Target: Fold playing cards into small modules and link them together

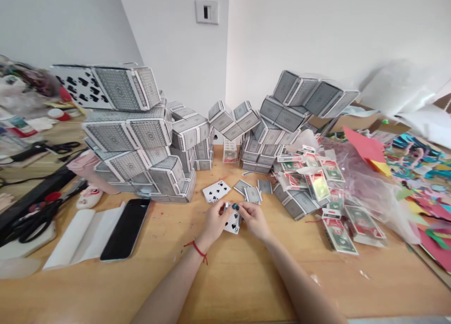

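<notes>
Both hands meet over the wooden table, fingers closed on a playing card point(232, 220) with spade pips facing up. My left hand point(217, 219) grips its left side, and my right hand point(252, 218) pinches its upper right. Whether there is more than one card between the fingers I cannot tell. Just beyond the hands lies a face-up spade card point(216, 191), apparently on top of others. To its right, several folded card pieces point(252, 194) rest with grey patterned backs showing.
A stacked card-block structure point(148, 127) rises at the left, another point(282, 112) at the right. Red and green card boxes point(340, 235) lie in a heap on the right. A black phone point(126, 230), white paper point(82, 237) and black scissors point(45, 211) lie on the left.
</notes>
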`<act>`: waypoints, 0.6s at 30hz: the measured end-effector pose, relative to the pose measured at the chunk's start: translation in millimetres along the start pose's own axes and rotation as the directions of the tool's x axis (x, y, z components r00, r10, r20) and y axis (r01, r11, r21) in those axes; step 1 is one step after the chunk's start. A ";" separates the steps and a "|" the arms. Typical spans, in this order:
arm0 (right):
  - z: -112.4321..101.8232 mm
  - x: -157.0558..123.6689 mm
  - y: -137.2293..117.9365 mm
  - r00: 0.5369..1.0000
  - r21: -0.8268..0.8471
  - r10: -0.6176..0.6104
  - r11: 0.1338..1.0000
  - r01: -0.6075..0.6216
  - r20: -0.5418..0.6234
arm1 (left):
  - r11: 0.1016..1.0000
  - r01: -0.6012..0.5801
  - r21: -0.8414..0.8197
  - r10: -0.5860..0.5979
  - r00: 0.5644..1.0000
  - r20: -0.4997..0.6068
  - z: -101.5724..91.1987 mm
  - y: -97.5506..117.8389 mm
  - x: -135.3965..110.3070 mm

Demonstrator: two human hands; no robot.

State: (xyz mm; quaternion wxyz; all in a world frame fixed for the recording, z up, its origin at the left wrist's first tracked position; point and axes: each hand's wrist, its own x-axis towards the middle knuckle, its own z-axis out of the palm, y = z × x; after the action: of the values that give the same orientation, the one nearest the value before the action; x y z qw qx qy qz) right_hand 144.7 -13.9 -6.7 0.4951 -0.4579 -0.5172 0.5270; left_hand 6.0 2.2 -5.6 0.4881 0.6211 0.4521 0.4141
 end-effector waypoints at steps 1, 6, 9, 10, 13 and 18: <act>1.0 -0.5 -0.4 1.000 -0.012 -0.013 1.000 0.013 0.003 | 0.998 -0.010 0.054 0.011 0.999 -0.035 1.8 -2.1 -0.2; 3.8 -2.6 0.7 1.000 -0.100 -0.019 0.995 0.021 0.020 | 0.988 0.006 0.157 0.012 0.993 -0.114 7.2 -11.7 -0.9; 2.6 -3.9 -0.4 0.999 -0.154 -0.026 0.988 0.030 0.032 | 0.990 0.031 0.140 -0.013 0.992 -0.125 5.8 -14.4 -0.2; 1.2 -4.1 -1.5 0.999 -0.156 -0.023 0.987 0.031 0.049 | 0.992 0.043 0.119 -0.030 0.993 -0.111 5.0 -14.7 0.1; -6.4 -3.1 -4.8 0.991 -0.158 0.010 0.987 0.012 0.136 | 0.994 0.083 0.066 -0.082 0.996 -0.028 2.8 -13.8 0.5; -17.5 1.3 -1.3 0.985 -0.134 0.084 0.989 -0.064 0.153 | 0.987 -0.005 0.160 0.006 1.000 -0.003 3.4 -8.3 -1.6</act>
State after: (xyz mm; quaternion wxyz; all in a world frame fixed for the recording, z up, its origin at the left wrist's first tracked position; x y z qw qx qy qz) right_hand 162.0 -11.0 -6.2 0.4019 -0.4647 -0.5703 0.5452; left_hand 7.5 0.8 -14.4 0.4348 0.6588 0.4830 0.3789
